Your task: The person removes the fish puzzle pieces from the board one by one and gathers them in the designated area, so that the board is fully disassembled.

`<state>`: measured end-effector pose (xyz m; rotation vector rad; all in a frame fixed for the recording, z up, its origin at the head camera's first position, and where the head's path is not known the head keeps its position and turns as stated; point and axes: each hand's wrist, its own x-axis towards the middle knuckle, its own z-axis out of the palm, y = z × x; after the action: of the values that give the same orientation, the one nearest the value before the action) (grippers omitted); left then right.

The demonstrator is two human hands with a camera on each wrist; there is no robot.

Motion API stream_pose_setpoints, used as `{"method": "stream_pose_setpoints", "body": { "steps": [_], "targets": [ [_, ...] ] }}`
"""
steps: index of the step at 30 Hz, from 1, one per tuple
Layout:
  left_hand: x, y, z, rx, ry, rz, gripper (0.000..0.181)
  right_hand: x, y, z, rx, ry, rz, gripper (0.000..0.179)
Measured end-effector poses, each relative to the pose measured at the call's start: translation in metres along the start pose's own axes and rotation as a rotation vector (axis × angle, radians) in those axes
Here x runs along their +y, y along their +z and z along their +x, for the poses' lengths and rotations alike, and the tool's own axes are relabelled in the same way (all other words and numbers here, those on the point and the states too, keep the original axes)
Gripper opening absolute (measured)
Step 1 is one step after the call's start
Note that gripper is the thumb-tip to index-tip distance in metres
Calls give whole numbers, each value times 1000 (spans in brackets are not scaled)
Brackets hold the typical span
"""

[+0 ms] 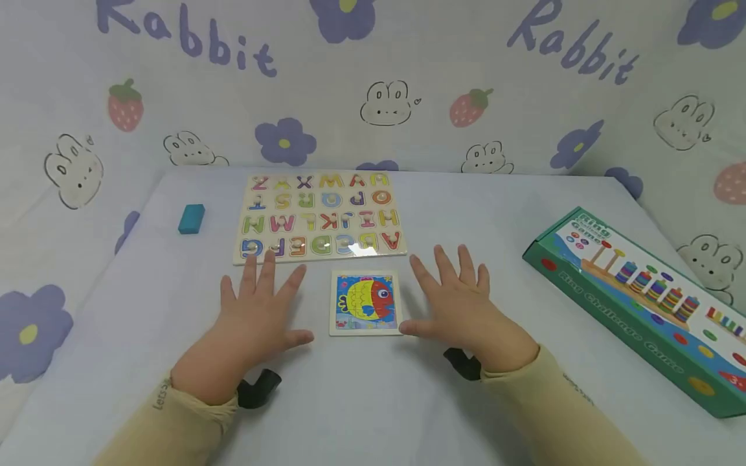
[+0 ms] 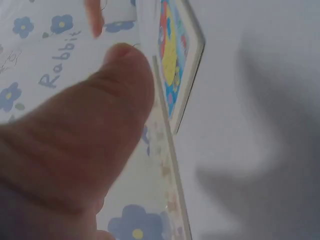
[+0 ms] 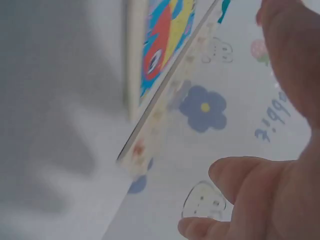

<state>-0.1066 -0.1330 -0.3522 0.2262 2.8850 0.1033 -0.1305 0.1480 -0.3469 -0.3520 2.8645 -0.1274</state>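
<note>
Sm. blue block [image 1: 191,219] fwd-L of L hand [image 1: 247,330]. Lg. green "Ring Challenge Game" box [image 1: 635,320] R of R hand [image 1: 463,310], set at an angle, pic of ring stacks [image 1: 656,291] on top. White tablecloth [image 1: 373,401] under both hands. Beyond them, printed backdrop [image 1: 425,45] w/ purple flowers [image 1: 285,141], strawberries [image 1: 125,107], bunnies [image 1: 386,109] & "Rabbit" lettering [image 1: 189,39].

The head view looks far and down from the near side; the wrist views, low, close and rolled sideways, face far past the left hand [image 1: 250,323] and right hand [image 1: 457,310]. All 3 show the fish jigsaw [image 1: 366,302] and alphabet peg puzzle [image 1: 320,211].
</note>
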Motion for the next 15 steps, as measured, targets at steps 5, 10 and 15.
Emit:
{"method": "stream_pose_setpoints", "body": {
  "steps": [5,10,15],
  "targets": [
    [12,6,0,-36,51,32,104,-25,-5,17,-14,-55,-44,103],
    [24,5,-2,-70,97,57,98,-47,-9,38,-20,-129,-71,90],
    [30,5,-5,-94,136,84,95,-63,-8,53,-55,-191,-87,80]
  ]
}}
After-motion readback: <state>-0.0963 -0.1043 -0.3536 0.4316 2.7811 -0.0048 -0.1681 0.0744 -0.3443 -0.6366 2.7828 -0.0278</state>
